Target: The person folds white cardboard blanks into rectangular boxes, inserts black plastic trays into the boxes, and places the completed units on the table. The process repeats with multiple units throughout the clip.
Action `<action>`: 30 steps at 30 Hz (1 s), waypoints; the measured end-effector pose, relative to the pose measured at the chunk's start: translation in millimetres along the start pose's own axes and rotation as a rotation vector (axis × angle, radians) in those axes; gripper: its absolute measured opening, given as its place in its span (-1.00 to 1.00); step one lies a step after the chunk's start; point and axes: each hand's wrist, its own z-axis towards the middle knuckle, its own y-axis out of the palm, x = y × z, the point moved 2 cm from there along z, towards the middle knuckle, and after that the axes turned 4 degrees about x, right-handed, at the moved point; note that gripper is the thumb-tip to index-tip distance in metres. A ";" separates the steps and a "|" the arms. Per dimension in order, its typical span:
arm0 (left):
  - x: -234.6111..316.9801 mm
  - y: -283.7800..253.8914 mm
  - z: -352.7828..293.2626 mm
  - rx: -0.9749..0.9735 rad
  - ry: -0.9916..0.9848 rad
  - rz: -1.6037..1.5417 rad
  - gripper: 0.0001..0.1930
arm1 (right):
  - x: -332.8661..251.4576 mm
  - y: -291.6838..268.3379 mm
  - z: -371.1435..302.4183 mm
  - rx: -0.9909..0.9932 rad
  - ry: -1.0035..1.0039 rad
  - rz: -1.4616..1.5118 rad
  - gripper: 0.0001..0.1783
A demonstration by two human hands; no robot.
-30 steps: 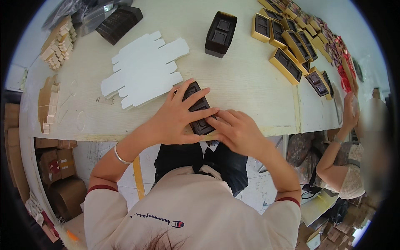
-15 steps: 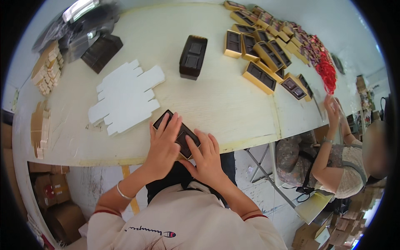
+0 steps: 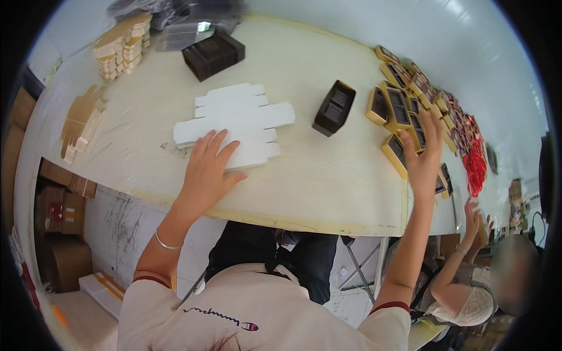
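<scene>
My left hand (image 3: 206, 171) has its fingers spread, the tips on the near edge of a stack of white flat card blanks (image 3: 240, 114). Over at the right, my right hand (image 3: 422, 161) reaches across a group of gold boxes with dark inner trays (image 3: 396, 108). Its fingers are apart, and nothing shows in its grip; part of the boxes is hidden behind it. Between the hands, farther back, stands a stack of dark plastic trays (image 3: 335, 108).
More dark trays (image 3: 213, 55) lie at the back left, near tan card blanks (image 3: 123, 47) and a smaller tan pile (image 3: 83, 123). Red cords (image 3: 474, 169) lie at the far right, beside many small patterned boxes. A co-worker (image 3: 462, 286) sits at the right.
Both hands have left the dark tray in a box at the table's front edge. My left hand moved to the white blanks, my right to the gold boxes. The view shifted.
</scene>
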 end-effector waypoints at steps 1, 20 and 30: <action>-7.9 0.8 0.0 -0.040 -0.025 -0.053 -0.45 | -15.3 8.7 -4.7 -0.039 -0.038 0.094 -0.45; 31.7 -50.2 -20.4 0.280 0.466 -0.083 -0.79 | -155.2 24.3 -78.7 -0.055 -0.551 0.414 -0.79; 103.7 43.5 -42.0 -0.205 0.277 -0.488 -0.81 | -62.3 -14.0 -216.5 -0.299 0.168 0.356 -0.78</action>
